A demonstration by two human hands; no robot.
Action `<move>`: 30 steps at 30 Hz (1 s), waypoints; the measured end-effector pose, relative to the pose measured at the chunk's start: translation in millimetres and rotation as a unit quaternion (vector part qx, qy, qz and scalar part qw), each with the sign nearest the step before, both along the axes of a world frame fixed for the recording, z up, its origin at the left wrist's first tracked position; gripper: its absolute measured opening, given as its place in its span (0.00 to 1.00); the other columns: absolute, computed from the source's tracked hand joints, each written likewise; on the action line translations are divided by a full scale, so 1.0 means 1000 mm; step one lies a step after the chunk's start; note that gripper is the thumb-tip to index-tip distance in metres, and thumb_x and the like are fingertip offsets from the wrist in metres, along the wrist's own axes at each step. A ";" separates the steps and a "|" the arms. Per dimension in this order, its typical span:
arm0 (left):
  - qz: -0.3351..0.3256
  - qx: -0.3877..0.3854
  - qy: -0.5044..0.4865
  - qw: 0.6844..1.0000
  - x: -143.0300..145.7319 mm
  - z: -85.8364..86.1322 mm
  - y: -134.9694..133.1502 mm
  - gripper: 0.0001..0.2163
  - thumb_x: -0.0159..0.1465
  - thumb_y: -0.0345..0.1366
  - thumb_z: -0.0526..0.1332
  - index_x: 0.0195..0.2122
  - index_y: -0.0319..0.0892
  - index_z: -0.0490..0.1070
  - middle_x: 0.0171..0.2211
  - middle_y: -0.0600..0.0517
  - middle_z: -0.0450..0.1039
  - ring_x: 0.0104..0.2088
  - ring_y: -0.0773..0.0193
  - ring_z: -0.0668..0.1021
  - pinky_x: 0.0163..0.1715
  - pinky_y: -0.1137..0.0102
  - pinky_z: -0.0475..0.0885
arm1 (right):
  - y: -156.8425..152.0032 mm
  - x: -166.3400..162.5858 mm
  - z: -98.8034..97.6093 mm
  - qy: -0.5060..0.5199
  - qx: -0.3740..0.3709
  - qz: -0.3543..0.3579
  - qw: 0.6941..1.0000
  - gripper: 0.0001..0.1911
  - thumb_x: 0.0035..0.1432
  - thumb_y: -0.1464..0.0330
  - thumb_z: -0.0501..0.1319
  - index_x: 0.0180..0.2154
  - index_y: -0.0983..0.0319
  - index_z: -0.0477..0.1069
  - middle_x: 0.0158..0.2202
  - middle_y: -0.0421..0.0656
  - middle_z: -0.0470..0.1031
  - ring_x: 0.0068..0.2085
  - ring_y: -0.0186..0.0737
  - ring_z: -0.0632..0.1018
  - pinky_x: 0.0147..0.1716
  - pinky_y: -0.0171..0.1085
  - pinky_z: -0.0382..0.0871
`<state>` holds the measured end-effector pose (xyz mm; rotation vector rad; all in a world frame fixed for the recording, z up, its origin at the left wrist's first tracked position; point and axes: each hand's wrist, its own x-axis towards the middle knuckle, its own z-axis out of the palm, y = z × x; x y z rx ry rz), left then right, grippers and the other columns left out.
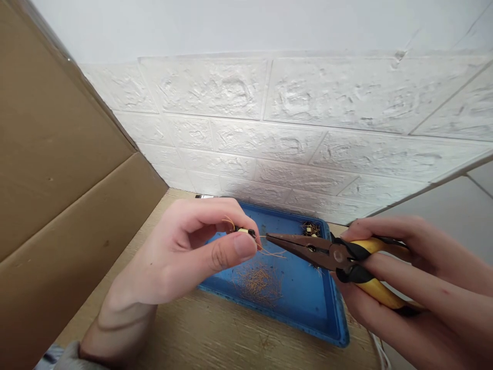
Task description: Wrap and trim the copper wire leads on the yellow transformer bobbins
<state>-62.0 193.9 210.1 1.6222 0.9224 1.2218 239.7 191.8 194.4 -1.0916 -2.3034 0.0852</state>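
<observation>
Between the thumb and fingers of my left hand (200, 246) is a small black and pale yellow component (245, 231), probably a coil, with thin copper-coloured wires sticking out at both ends. My right hand (419, 282) is wrapped round long-nose pliers (339, 254) with yellow and black handles. The jaws point left, and their tip meets one thin wire close to the component. Other wire ends (275, 253) hang loose just below the jaws. Both hands are above a blue tray (308, 321). My left fingertips behind the component are partly hidden.
A heap of short wire bits (259, 283) lies in the tray, and a dark cluster of small parts (311, 229) sits in its far right corner. Cardboard (69, 180) stands at the left on the wooden table (215, 334). A white brick-patterned wall (288, 97) rises behind.
</observation>
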 end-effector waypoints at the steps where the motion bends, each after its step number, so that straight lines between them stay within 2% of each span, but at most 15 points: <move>1: -0.001 0.002 0.004 1.000 0.000 0.000 0.000 0.06 0.71 0.30 0.77 0.35 0.43 0.87 0.30 0.54 0.86 0.30 0.67 0.82 0.29 0.76 0.75 | 0.000 0.000 0.001 -0.021 0.008 0.009 1.000 0.09 0.76 0.71 0.61 0.47 0.48 0.68 0.55 0.39 0.74 0.38 0.34 0.87 0.25 0.31 0.76; 3: -0.003 0.003 0.010 1.000 0.000 0.000 0.000 0.07 0.72 0.29 0.75 0.35 0.44 0.87 0.31 0.54 0.86 0.30 0.67 0.82 0.29 0.75 0.74 | 0.000 -0.001 0.004 -0.046 0.018 0.019 0.999 0.10 0.77 0.73 0.60 0.48 0.49 0.66 0.56 0.39 0.73 0.37 0.31 0.86 0.25 0.32 0.75; 9: -0.007 -0.012 0.007 1.000 -0.002 -0.002 -0.002 0.07 0.73 0.36 0.77 0.36 0.44 0.87 0.31 0.53 0.84 0.30 0.66 0.81 0.30 0.74 0.75 | 0.004 -0.001 0.005 -0.035 0.013 0.052 0.998 0.09 0.82 0.70 0.58 0.43 0.52 0.63 0.57 0.38 0.79 0.46 0.35 0.83 0.43 0.37 0.78; 13: -0.010 -0.018 0.012 1.000 -0.002 -0.001 -0.001 0.08 0.73 0.39 0.78 0.36 0.45 0.87 0.30 0.55 0.83 0.30 0.68 0.80 0.31 0.76 0.75 | 0.006 0.005 0.005 -0.024 0.015 0.078 0.997 0.09 0.81 0.70 0.61 0.44 0.51 0.67 0.58 0.39 0.80 0.47 0.38 0.85 0.44 0.37 0.80; 16: -0.008 -0.006 0.017 1.000 -0.003 0.000 0.000 0.09 0.72 0.39 0.79 0.35 0.44 0.87 0.30 0.54 0.84 0.30 0.68 0.81 0.30 0.77 0.75 | 0.008 0.006 0.006 -0.028 0.001 0.097 0.995 0.07 0.82 0.67 0.62 0.45 0.50 0.68 0.55 0.40 0.82 0.46 0.42 0.85 0.43 0.38 0.84; 20: -0.008 0.022 0.012 1.000 -0.002 -0.003 0.001 0.08 0.73 0.39 0.79 0.36 0.44 0.89 0.30 0.53 0.85 0.30 0.68 0.82 0.30 0.76 0.75 | 0.011 0.003 0.004 -0.023 -0.029 0.087 0.996 0.13 0.84 0.63 0.60 0.40 0.51 0.62 0.57 0.37 0.83 0.46 0.39 0.87 0.44 0.35 0.85; 24: 0.013 0.057 0.014 0.998 0.000 -0.007 -0.001 0.07 0.73 0.41 0.79 0.37 0.46 0.91 0.32 0.51 0.88 0.31 0.64 0.84 0.30 0.72 0.77 | 0.015 0.000 0.000 -0.003 -0.036 0.089 0.995 0.15 0.85 0.61 0.58 0.39 0.51 0.60 0.53 0.37 0.83 0.47 0.39 0.89 0.43 0.35 0.85; 30: 0.003 0.077 0.026 0.997 -0.002 -0.008 -0.008 0.06 0.76 0.41 0.76 0.42 0.50 0.94 0.34 0.50 0.89 0.30 0.63 0.84 0.30 0.71 0.78 | 0.011 0.003 0.004 -0.003 -0.036 0.093 0.995 0.15 0.84 0.65 0.59 0.39 0.51 0.59 0.50 0.35 0.83 0.45 0.38 0.88 0.41 0.34 0.85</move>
